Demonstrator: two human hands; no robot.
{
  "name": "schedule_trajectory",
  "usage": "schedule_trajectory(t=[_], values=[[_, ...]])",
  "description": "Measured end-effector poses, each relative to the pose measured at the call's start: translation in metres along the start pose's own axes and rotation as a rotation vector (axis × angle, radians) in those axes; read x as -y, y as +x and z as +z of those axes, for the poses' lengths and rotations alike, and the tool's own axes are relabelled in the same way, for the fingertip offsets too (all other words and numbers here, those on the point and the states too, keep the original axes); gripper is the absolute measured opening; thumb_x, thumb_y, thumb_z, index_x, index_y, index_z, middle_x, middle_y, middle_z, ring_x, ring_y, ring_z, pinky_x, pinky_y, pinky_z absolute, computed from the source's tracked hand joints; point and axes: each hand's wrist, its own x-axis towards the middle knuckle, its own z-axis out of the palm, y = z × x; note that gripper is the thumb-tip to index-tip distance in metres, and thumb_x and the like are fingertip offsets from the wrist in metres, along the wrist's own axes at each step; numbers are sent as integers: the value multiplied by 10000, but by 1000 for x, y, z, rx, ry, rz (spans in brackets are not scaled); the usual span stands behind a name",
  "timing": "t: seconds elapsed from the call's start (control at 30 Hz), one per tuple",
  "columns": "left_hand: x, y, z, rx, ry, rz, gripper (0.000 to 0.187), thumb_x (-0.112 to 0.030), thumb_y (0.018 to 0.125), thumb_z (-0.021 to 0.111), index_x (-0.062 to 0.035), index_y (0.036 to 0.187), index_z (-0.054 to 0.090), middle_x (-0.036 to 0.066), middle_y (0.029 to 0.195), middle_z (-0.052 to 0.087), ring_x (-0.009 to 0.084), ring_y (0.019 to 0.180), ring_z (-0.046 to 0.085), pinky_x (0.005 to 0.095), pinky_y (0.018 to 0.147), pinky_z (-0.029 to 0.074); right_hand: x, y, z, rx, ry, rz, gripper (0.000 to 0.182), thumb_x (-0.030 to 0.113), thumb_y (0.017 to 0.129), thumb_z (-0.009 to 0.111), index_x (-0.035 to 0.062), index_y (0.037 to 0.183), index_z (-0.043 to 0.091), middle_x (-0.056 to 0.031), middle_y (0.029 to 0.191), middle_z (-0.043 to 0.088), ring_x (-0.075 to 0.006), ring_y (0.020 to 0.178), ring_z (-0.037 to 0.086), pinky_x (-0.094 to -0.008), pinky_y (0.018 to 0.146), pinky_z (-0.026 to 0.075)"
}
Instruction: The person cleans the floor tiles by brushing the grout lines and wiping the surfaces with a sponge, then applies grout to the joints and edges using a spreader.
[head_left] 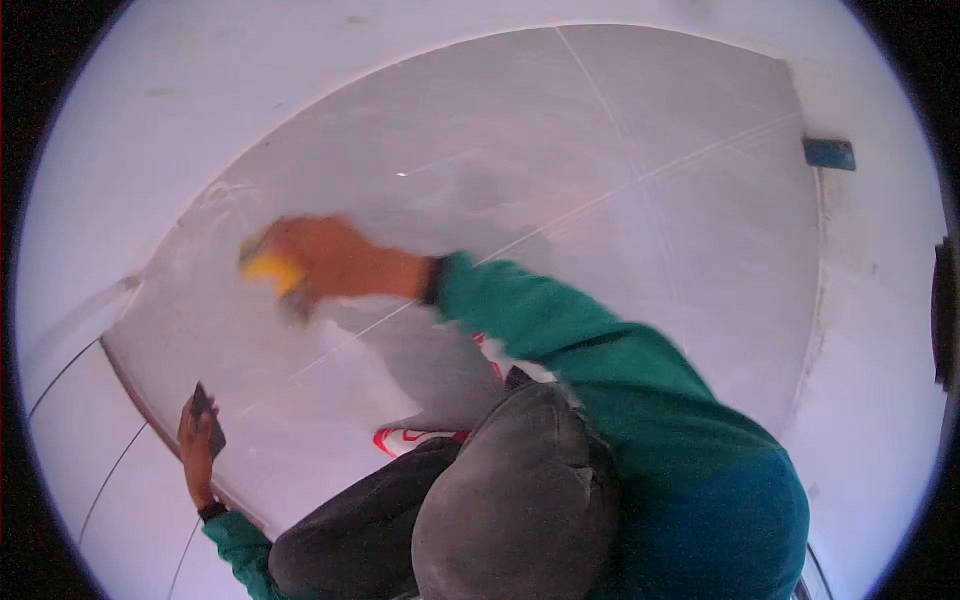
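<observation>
Grey floor (720, 250), crossed by pale joint lines, occupies the middle of the frame. Right hand (330, 258), left of centre: grip wrapped around a yellow item (272, 268); motion blur obscures its form, and contact with the floor cannot be determined. Left hand (196, 437), lower left: grip pinching a dark flat item (217, 440) near the floor's brown edge strip (140, 395). Green sleeves (620, 350) cover both arms. Grey trousers (515, 490) and a red-and-white shoe (420, 440) appear at lower centre. Upper right: blue rectangular item (829, 154) at the floor's right edge.
</observation>
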Motion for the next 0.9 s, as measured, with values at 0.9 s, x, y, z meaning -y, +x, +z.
schedule_trajectory(t=[0.9], values=[[-30, -137, 29, -117, 352, -74, 409, -45, 812, 527, -34, 1214, 453, 123, 1179, 527, 243, 1091, 498, 355, 911, 379, -83, -110, -238, 36, -710, 359, 181, 200, 825, 482, 47, 832, 577, -114, 753, 574, -239, 689, 543, -361, 550, 407]])
